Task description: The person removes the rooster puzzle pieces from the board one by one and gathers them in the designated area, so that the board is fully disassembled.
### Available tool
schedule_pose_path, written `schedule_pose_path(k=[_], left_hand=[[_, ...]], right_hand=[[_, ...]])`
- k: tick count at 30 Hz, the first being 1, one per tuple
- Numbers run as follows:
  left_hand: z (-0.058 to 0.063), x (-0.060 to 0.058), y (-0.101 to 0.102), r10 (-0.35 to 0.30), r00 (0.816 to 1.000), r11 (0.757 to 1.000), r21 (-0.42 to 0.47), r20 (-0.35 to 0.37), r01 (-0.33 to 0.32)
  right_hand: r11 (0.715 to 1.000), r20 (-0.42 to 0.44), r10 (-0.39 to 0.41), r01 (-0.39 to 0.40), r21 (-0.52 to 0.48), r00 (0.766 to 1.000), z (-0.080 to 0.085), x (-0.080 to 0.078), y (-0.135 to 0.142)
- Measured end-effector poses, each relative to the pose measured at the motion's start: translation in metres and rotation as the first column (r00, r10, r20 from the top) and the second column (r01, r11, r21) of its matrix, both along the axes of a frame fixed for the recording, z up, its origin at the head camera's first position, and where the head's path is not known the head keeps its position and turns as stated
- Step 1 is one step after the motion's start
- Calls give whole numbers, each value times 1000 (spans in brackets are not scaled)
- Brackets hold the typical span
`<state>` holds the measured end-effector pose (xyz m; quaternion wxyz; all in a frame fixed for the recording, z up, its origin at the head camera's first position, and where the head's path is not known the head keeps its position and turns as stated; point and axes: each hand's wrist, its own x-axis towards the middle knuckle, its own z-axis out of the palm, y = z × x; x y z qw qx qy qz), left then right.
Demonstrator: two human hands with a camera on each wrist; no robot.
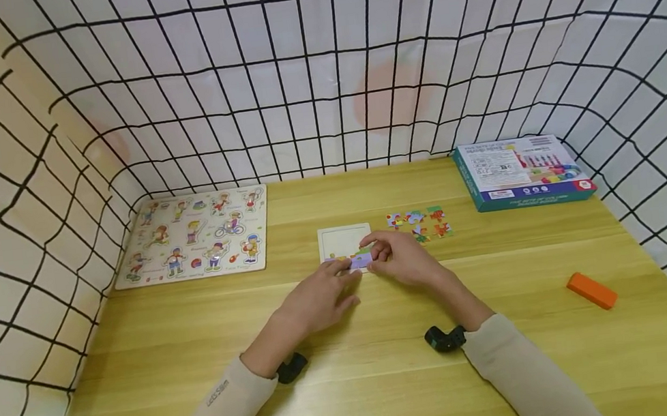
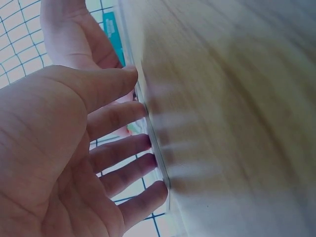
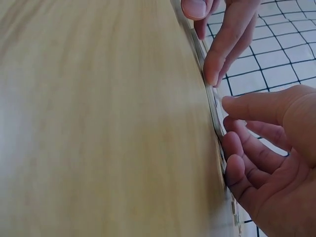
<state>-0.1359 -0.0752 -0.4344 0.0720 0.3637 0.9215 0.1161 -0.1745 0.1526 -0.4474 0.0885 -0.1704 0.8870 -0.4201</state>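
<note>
A small square puzzle board (image 1: 343, 238) with a pale inner area lies flat at the middle of the table. Purple puzzle pieces (image 1: 360, 260) with some green line its near edge. My left hand (image 1: 321, 296) rests its fairly straight fingertips on the near left part of the board. At the near right corner, my right hand (image 1: 403, 257) has its thumb and curled forefinger about a puzzle piece, whose outline is partly hidden. Several loose, colourful puzzle pieces (image 1: 415, 218) lie just beyond the right hand. Both wrist views show the fingertips at the board's edge, seen almost edge-on.
A wooden picture board (image 1: 192, 241) with sports figures lies at the far left. A teal and white box (image 1: 524, 172) sits at the far right, and an orange block (image 1: 592, 290) lies nearer on the right. Black wire mesh (image 1: 318, 76) encloses the back and sides.
</note>
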Motion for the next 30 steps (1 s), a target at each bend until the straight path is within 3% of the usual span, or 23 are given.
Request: schedule_pose_path(k=[6, 14, 23, 30], left_hand=[[0, 0, -2, 6, 1000, 1000, 16, 11, -6], [0, 2, -4, 18, 999, 1000, 9, 28, -19], [2, 4, -4, 16, 999, 1000, 22, 41, -17], [1, 4, -4, 15, 999, 1000, 17, 32, -16]], right_hand=[[999, 31, -46, 46, -15, 998, 4, -1, 7], [994, 21, -97, 98, -52, 995, 5, -4, 42], [979, -17, -200, 201, 34, 980, 15, 6, 85], [971, -32, -218, 220, 91, 975, 19, 20, 118]])
